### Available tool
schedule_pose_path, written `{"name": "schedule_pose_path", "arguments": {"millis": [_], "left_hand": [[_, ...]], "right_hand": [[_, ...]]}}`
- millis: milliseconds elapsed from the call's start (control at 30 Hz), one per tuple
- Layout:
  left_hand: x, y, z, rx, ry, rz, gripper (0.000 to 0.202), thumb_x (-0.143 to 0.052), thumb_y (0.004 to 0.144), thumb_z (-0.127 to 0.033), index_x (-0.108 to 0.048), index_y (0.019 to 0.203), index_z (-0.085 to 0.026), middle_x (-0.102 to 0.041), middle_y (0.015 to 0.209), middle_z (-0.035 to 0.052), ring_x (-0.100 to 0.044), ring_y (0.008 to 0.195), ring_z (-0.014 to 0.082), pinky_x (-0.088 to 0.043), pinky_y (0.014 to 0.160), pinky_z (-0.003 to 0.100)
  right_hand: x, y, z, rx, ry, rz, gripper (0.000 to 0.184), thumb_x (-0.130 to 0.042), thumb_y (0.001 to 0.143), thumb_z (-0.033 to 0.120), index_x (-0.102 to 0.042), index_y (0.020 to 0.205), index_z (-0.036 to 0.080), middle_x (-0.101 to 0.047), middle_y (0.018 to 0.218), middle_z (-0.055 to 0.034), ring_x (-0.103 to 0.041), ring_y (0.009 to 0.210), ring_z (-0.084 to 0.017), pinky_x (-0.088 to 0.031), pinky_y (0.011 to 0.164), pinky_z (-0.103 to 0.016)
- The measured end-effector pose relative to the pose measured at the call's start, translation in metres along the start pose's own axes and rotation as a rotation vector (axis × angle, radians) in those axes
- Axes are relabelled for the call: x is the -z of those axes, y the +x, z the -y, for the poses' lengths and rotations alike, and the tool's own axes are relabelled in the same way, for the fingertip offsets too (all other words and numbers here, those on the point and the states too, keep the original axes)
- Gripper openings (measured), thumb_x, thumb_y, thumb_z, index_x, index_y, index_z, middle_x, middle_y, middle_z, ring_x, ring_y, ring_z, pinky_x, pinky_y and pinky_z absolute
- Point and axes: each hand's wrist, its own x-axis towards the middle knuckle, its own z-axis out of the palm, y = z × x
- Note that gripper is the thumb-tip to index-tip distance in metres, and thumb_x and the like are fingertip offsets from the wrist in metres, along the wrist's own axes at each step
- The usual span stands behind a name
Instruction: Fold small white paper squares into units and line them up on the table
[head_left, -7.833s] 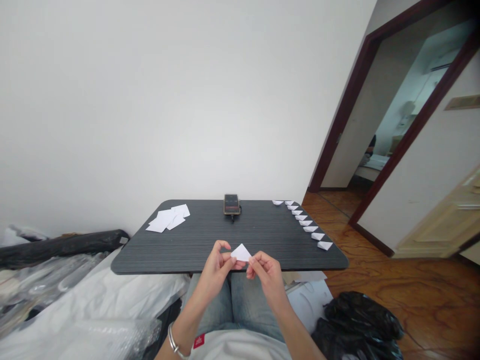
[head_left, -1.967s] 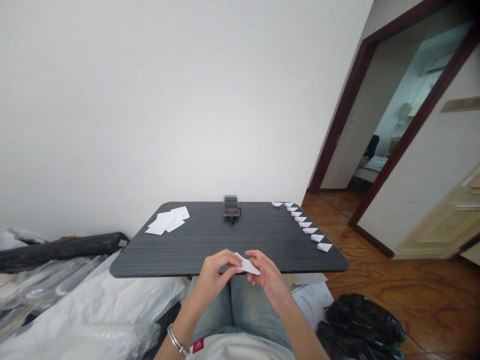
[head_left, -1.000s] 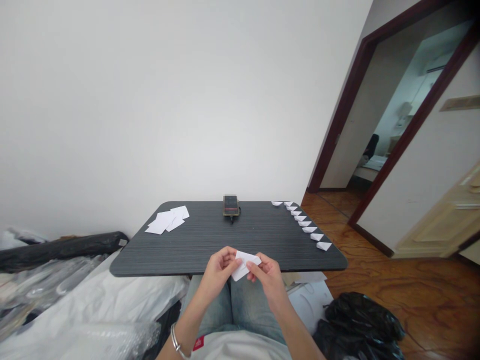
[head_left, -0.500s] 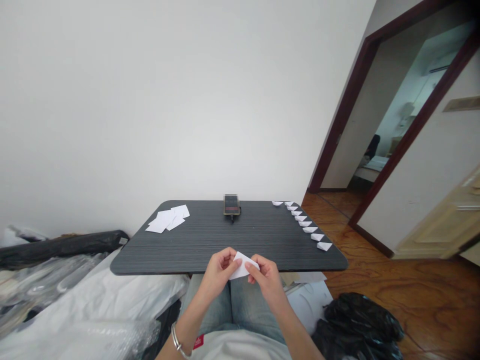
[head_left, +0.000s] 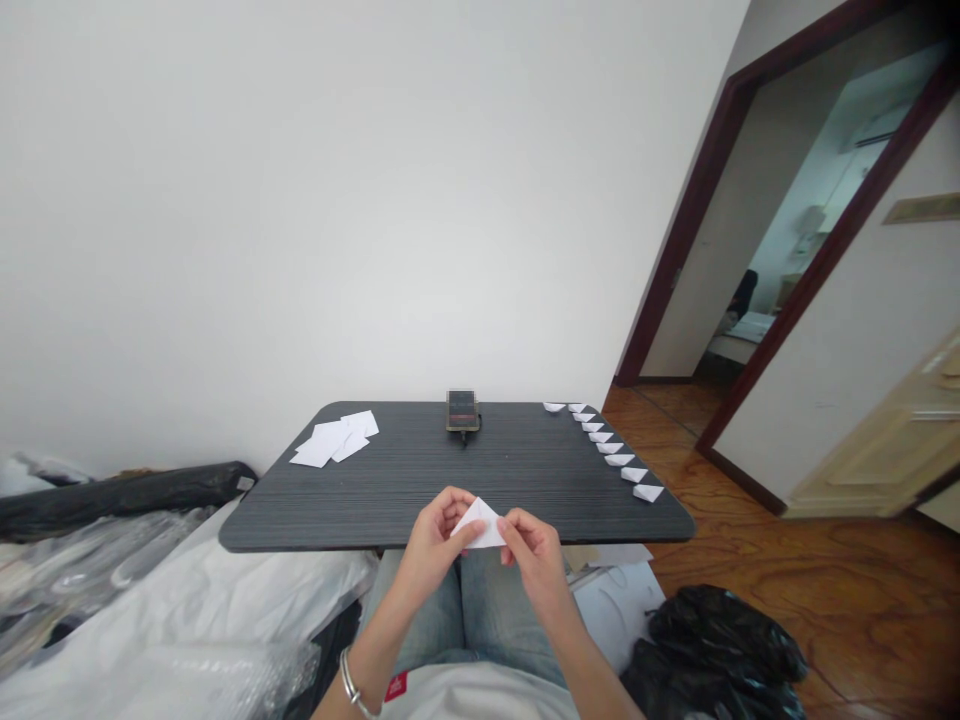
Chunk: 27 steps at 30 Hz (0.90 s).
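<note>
You have a folded white paper (head_left: 485, 518) pinched in both hands, held at the near edge of the counter (head_left: 405, 480), right in front of you; whether it touches the surface, I cannot tell. Your left hand (head_left: 436, 530) grips it with the thumb on top and the fingers behind, which probably keeps the layers from springing apart. Your right hand (head_left: 532, 545) nips the opposite corner, likely to steady it. The loose white sheets (head_left: 330, 440) overlap at your far left, and the folded paper pieces (head_left: 610, 448) line the right edge, seemingly to keep the two sorts separate and the middle free for handling. A small screened device (head_left: 463, 410) sits at the back, apparently out of your way.
</note>
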Motion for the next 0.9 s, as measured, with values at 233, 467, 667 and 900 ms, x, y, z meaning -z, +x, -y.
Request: {"name": "schedule_pose_path", "arguments": {"millis": [233,467,667,900], "left_hand": [[0.002,-0.003,-0.009,0.074,-0.061,-0.027,0.031,-0.069,0.069,-0.040,-0.051,0.073,-0.015,-0.055,0.059,-0.0031,-0.046,0.049,0.0070,-0.032,0.043,0.016],[0.005,-0.004,-0.016,0.071,-0.084,-0.073,0.031,-0.071,0.066,-0.039,-0.052,0.070,-0.015,-0.052,0.057,-0.0039,-0.045,0.048,0.0073,-0.031,0.042,0.016],[0.004,-0.004,-0.013,0.074,-0.078,-0.055,0.031,-0.070,0.066,-0.039,-0.052,0.071,-0.015,-0.054,0.058,-0.0033,-0.047,0.048,0.0077,-0.031,0.042,0.016],[0.002,-0.003,-0.008,0.090,-0.079,-0.005,0.032,-0.070,0.067,-0.038,-0.051,0.074,-0.014,-0.055,0.059,-0.0033,-0.046,0.047,0.0062,-0.032,0.041,0.015]], "right_hand": [[0.002,-0.001,0.006,0.006,0.096,0.068,0.037,-0.051,0.083,0.044,-0.056,0.058,0.017,-0.049,0.049,0.0024,-0.045,0.047,-0.011,-0.035,0.047,-0.023],[0.009,-0.002,0.009,-0.017,0.211,0.073,0.020,-0.065,0.074,0.032,-0.060,0.089,0.020,-0.059,0.072,-0.0008,-0.054,0.057,-0.012,-0.037,0.044,-0.020],[0.008,-0.004,0.012,-0.016,0.195,0.120,0.018,-0.066,0.072,0.024,-0.060,0.089,0.021,-0.058,0.076,-0.0012,-0.055,0.061,-0.014,-0.038,0.045,-0.020],[0.010,-0.002,0.008,0.145,-0.035,0.133,0.008,-0.063,0.072,0.014,-0.068,0.073,0.020,-0.062,0.070,-0.0024,-0.056,0.065,-0.016,-0.039,0.050,-0.023]]}}
